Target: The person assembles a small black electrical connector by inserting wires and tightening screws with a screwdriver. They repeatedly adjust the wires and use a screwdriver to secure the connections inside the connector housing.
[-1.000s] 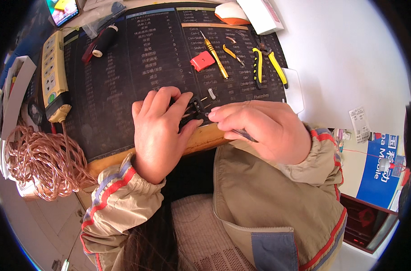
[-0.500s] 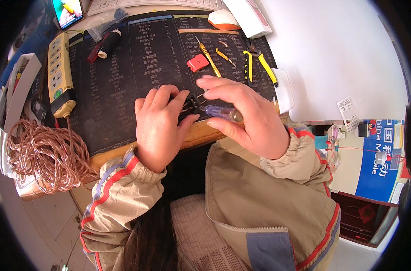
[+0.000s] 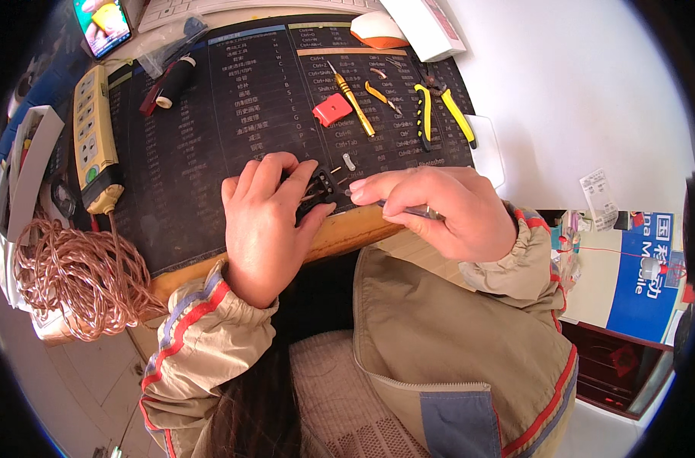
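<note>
My left hand (image 3: 263,214) grips a small black plug-like part (image 3: 324,183) with round holes at the desk's near edge. Short thin wire or metal ends stick out by it, and my fingers cover its left side. To its right, my right hand (image 3: 447,202) is closed, with the slim screwdriver (image 3: 418,211) lying across the fingers; most of its handle is hidden. Thumb and forefinger meet close to the black part, and what is at their tips is too small to make out. A small silvery metal clip (image 3: 349,161) lies just beyond on the dark mat.
Ahead lie a red plastic piece (image 3: 332,111), a yellow pen-like tool (image 3: 353,99), yellow-handled pliers (image 3: 448,114) and a black-handled tool (image 3: 176,82). A power strip (image 3: 97,141) and coiled cable (image 3: 84,278) are left. A mouse (image 3: 378,30) and phone (image 3: 102,27) sit at the back.
My right hand has moved slightly right and down, and its fingers have closed in. The screwdriver's handle, clear to see before, is now mostly covered. The metal clip has come into sight.
</note>
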The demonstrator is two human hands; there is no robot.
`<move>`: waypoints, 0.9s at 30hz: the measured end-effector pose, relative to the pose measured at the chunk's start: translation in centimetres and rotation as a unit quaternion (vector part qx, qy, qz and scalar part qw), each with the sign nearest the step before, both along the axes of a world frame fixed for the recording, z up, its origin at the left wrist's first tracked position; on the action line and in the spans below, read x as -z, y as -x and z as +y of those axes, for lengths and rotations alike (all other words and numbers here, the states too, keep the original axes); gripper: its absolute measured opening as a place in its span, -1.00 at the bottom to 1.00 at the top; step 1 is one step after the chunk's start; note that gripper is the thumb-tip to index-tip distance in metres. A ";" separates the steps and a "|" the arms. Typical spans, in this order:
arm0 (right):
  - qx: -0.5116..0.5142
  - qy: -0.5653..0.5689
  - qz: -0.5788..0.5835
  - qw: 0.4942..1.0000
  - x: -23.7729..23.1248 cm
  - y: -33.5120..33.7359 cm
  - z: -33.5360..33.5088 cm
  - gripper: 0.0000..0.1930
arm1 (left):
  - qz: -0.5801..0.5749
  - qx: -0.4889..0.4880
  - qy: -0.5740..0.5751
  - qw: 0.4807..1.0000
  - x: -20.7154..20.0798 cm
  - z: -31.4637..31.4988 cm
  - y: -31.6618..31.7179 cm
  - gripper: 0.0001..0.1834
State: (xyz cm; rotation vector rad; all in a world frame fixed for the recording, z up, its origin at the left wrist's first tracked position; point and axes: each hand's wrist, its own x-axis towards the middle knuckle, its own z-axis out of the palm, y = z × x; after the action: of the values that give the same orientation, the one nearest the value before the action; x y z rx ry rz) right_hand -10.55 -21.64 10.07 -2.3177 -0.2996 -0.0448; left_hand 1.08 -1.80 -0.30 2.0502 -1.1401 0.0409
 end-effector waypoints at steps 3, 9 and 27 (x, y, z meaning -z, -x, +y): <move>0.004 0.002 0.006 1.000 0.2 -0.1 0.1 -0.84 | 0.003 0.001 -0.005 1.000 -0.1 0.0 0.0 -0.44; 0.016 0.001 0.017 1.000 0.2 -0.4 0.2 -0.82 | 0.002 0.000 -0.003 1.000 -0.2 0.0 0.0 -0.45; -0.017 0.003 -0.027 0.999 1.5 -0.3 -0.3 -0.77 | 0.010 0.004 0.004 1.000 -0.1 0.0 -0.1 -0.44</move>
State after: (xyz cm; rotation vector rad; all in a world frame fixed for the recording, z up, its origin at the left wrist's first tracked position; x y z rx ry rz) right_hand -10.25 -21.89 8.52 -2.3186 -0.3667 -0.0898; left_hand 1.19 -1.76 -0.19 2.0353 -1.1344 0.0219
